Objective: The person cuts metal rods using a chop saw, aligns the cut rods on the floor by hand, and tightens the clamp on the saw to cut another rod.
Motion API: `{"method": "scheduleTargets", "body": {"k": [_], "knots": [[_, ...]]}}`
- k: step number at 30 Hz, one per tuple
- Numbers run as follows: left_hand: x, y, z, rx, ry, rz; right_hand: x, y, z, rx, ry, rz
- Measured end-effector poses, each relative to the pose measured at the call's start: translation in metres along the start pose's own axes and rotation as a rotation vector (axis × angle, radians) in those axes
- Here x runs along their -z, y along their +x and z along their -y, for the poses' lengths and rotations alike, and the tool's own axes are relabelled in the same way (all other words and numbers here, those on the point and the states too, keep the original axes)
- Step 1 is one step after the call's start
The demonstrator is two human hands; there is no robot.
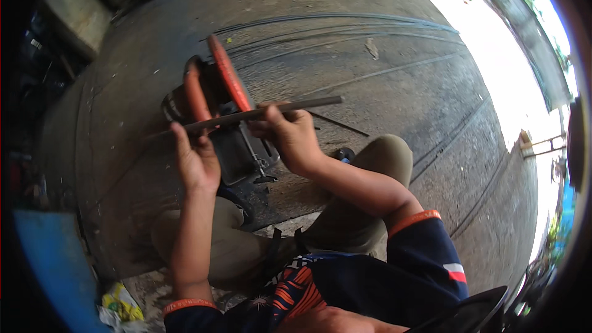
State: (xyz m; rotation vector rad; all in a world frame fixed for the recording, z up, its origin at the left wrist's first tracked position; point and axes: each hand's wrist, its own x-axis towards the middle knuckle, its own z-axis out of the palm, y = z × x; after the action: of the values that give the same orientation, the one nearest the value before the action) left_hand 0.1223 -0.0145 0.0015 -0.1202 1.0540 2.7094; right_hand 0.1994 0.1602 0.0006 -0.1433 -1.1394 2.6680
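A long dark metal bar [240,116] runs slantwise in front of me, its right end higher in the picture. My right hand [291,132] is closed round it right of its middle. Toward the other end, my left hand [198,160] has its fingers and thumb at the bar, gripping it from the near side. Beneath the bar stands an orange and black cut-off saw [231,77] on a dark metal base [237,157]. A screw clamp [259,163] lies along the base. The bar hides part of the saw.
Several long thin rods [333,18] lie across the concrete floor beyond the saw. A short dark rod [342,124] is right of my right hand. My bent knee [388,154] rises on the right. At lower left are a blue panel [52,265] and a yellow plastic bag [123,302].
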Motion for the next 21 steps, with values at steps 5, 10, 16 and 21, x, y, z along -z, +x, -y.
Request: {"method": "scheduleTargets", "body": {"k": [5,10,16,21], "knots": [[-0.018,-0.01,0.008,-0.282,0.077,0.091,0.009,-0.004,0.004,-0.15,0.242,-0.201],[-0.027,-0.031,-0.005,-0.39,0.141,0.164,-0.002,-0.013,0.007,-0.297,0.279,-0.219],[-0.01,-0.033,-0.012,-0.603,0.36,0.204,-0.031,-0.003,-0.016,-0.42,0.44,-0.134],[0.005,-0.042,-0.055,-0.627,0.263,0.104,-0.085,0.002,-0.049,-0.59,0.499,-0.02]]}}
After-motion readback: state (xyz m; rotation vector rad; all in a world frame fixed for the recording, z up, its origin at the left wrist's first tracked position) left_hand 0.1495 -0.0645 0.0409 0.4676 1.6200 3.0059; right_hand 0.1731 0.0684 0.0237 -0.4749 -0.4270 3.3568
